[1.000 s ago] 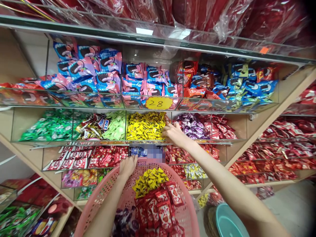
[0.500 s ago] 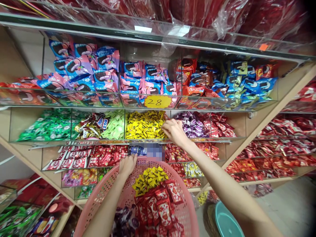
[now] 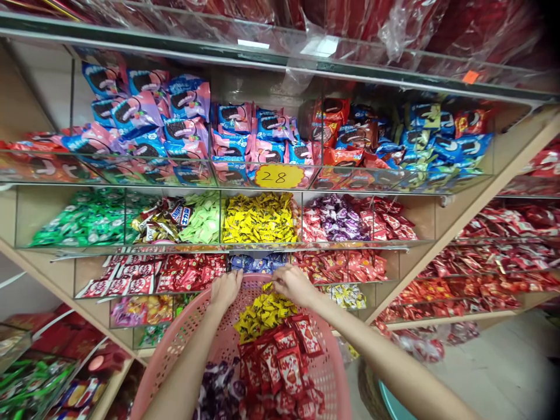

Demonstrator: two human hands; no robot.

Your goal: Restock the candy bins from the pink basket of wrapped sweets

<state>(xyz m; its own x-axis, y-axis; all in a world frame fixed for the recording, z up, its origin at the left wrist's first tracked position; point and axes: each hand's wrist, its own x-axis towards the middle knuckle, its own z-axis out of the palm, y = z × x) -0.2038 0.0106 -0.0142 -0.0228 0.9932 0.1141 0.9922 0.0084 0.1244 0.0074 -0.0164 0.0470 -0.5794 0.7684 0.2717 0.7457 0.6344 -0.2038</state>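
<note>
A pink perforated plastic basket (image 3: 332,373) stands before me at the bottom of the view. My left hand (image 3: 225,289) is closed over its far rim. Over the far right part of the basket is my right hand (image 3: 292,284), fingers curled, with yellow-wrapped candy (image 3: 266,287) showing at the fingertips; how much it holds is hidden. Inside the basket lie a heap of yellow candies (image 3: 262,312), red-and-white packets (image 3: 289,370) and purple-wrapped candies (image 3: 221,391).
Ahead, a shelf bin of yellow candies (image 3: 260,219) sits between light green packets (image 3: 202,219) and purple candies (image 3: 339,216). Cookie packs (image 3: 186,137) fill the glass-fronted shelf above, bearing a yellow "28" tag (image 3: 280,176). A teal tub (image 3: 389,402) stands low at right.
My right hand has moved from the yellow candy bin down and toward me, over the basket. My left hand keeps hold of the rim.
</note>
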